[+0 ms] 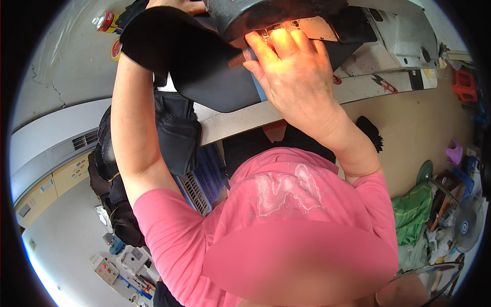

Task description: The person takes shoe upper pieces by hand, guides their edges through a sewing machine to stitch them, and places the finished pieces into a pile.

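Black fabric (204, 77) lay under the sewing machine head (266, 15) on the table (368, 87). Her right hand (294, 71) pressed it flat, fingers together; the left hand (174, 6) was mostly hidden, grip unclear. Stitching looked midway, much fabric unfed.

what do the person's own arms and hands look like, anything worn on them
Both forearms are bare, and short pink sleeves end above the elbows. The right hand is bare, with no glove, ring or watch visible. The left hand is mostly cut off by the top edge; the part showing looks bare too.
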A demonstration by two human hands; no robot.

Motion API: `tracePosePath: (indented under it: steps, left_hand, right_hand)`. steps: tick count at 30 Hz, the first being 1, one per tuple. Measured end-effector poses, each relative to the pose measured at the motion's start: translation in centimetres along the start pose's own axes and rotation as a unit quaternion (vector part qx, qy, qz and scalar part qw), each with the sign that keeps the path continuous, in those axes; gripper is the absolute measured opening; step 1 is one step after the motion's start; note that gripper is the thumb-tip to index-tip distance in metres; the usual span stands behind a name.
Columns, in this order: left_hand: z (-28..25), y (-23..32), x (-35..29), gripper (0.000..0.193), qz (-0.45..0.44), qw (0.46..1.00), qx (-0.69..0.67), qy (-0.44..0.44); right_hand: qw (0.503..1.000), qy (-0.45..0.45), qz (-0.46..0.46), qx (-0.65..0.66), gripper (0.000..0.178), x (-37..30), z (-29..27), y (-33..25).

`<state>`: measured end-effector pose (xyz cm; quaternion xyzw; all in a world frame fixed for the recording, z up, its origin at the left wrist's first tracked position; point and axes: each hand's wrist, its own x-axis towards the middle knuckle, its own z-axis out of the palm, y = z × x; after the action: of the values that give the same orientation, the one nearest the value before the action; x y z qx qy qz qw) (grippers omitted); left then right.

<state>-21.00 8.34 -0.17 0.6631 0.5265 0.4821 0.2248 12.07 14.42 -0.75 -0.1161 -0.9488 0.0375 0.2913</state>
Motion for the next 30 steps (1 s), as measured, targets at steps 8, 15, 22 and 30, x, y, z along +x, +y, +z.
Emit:
tracePosePath:
  steps: [8,15,22,30]
  left_hand:
    - [1.5,5.6,-2.4,0.062,-0.12,0.887,0.444,0.037]
    - [11.8,13.8,-8.2,0.081,-0.082,0.905,0.409,-0.081]
    - [16.5,16.4,-10.6,0.05,-0.103,0.899,0.419,-0.071]
    - [17.6,16.0,-13.4,0.049,-0.038,0.925,0.368,0.087]
  right_hand:
    - [0.971,0.038,-0.062,0.227,0.033,-3.9,-2.2,-0.3]
    - [0.699,-0.19,0.184,0.664,0.068,-10.7,0.4,1.2]
    - [0.566,-0.236,0.257,0.747,0.044,-9.7,1.1,-2.8]
    - [0.485,-0.198,0.317,0.79,0.028,-10.1,1.3,-2.7]
